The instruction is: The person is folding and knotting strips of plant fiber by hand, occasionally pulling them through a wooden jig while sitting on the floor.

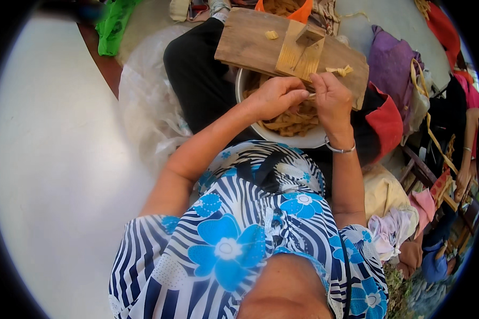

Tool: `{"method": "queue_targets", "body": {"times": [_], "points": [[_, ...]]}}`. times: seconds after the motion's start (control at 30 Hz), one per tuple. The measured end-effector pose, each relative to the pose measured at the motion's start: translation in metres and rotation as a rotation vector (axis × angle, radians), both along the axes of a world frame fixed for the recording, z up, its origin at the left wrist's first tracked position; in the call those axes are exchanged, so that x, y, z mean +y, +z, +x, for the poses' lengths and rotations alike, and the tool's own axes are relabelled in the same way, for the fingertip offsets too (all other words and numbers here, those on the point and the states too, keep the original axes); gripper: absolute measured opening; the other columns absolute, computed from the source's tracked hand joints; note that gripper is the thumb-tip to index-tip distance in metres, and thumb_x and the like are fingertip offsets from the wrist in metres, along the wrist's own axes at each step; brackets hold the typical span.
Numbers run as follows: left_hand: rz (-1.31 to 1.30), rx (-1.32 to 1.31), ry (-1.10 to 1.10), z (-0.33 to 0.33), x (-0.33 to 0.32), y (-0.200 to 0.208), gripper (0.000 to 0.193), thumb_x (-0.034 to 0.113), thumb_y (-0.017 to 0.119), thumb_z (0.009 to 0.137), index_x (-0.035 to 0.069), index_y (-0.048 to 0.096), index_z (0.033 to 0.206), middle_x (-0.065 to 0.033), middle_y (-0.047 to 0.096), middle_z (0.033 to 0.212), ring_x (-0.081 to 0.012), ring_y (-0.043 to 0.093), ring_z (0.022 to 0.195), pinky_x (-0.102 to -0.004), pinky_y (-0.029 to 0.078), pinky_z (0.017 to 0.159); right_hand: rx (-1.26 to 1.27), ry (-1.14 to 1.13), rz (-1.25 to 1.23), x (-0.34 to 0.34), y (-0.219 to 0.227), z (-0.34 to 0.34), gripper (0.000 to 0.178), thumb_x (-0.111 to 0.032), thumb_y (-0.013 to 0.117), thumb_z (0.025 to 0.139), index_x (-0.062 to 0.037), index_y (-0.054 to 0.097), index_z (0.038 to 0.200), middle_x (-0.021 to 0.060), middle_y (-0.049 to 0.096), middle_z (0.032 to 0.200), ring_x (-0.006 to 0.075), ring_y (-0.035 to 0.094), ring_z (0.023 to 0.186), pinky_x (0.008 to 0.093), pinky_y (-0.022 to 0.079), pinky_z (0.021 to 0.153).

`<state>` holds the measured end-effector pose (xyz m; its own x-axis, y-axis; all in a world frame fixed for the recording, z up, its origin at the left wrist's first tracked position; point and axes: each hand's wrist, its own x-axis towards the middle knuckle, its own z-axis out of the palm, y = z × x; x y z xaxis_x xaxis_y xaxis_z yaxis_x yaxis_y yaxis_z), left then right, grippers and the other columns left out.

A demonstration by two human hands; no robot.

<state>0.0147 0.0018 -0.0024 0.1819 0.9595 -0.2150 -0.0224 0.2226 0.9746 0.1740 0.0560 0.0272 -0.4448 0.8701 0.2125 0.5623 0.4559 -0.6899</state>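
My left hand (281, 98) and my right hand (332, 98) meet over the near edge of a wooden board (247, 40), fingers pinched together. Between the fingertips a bit of a pale strip (312, 95) shows; the rest of it is hidden by the hands. The board lies across a white basin (308, 141) that holds several tan strips (292, 123). On the board sit a lighter wooden plate (295, 57) with an upright wooden block (310, 36), a small yellowish piece (271, 35) to the left, and a knotted tan strip (339, 70) to the right.
Beyond the board stands an orange container (298, 11) with more strips. Clear plastic sheeting (149, 90) lies at the left, near a green bag (112, 29). Purple cloth (388, 64) and red cloth (386, 125) are on the right. Another person's arm (467, 151) shows at far right.
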Motion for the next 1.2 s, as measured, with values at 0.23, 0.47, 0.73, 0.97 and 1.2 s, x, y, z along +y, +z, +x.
{"method": "queue_targets", "body": {"times": [0.23,0.47,0.73,0.97,1.2], "points": [[0.380,0.465,-0.055,-0.020,-0.011,0.090,0.025,0.023,0.056,0.090,0.000,0.063,0.085,-0.0147,0.060,0.072,-0.0258,0.057,0.064,-0.0313,0.045,0.061,-0.127,0.285,-0.726,-0.030,0.051,0.023,0.018,-0.014,0.061,0.084,0.0023,0.065,0.077,0.0159,0.061,0.067,0.0202,0.058,0.058,0.0316,0.044,0.056],[0.207,-0.315,-0.106,-0.002,-0.008,0.118,0.027,0.027,0.055,0.094,0.001,0.062,0.097,-0.0013,0.053,0.065,-0.0088,0.048,0.060,-0.0264,0.041,0.055,1.093,0.400,-0.689,-0.047,0.113,0.017,0.032,-0.013,0.059,0.092,0.0059,0.058,0.117,0.0010,0.053,0.066,0.0083,0.046,0.053,0.0276,0.040,0.052],[-0.132,-0.380,0.104,0.026,0.006,0.034,0.019,0.018,0.057,0.090,0.000,0.060,0.096,0.0010,0.053,0.068,-0.0060,0.048,0.058,-0.0217,0.038,0.050,0.102,-0.111,0.162,-0.002,0.003,0.005,0.010,-0.010,0.058,0.085,-0.0096,0.066,0.091,0.0109,0.056,0.069,0.0241,0.050,0.053,0.0348,0.042,0.053],[0.304,0.504,0.090,0.018,0.002,0.005,0.016,0.014,0.057,0.084,0.004,0.061,0.095,-0.0045,0.058,0.069,-0.0187,0.053,0.057,-0.0290,0.043,0.052,0.030,-0.074,-0.033,-0.003,-0.020,0.020,0.018,-0.013,0.060,0.085,-0.0044,0.053,0.070,0.0102,0.052,0.064,0.0207,0.051,0.055,0.0331,0.042,0.054],[0.755,0.835,0.212,0.020,-0.013,-0.008,0.026,0.009,0.059,0.077,0.007,0.062,0.102,-0.0072,0.062,0.084,-0.0293,0.057,0.073,-0.0366,0.047,0.062,0.573,-0.008,-1.053,-0.019,-0.047,0.027,0.024,-0.020,0.054,0.095,0.0008,0.064,0.098,0.0012,0.065,0.086,0.0120,0.059,0.072,0.0253,0.048,0.067]]}}
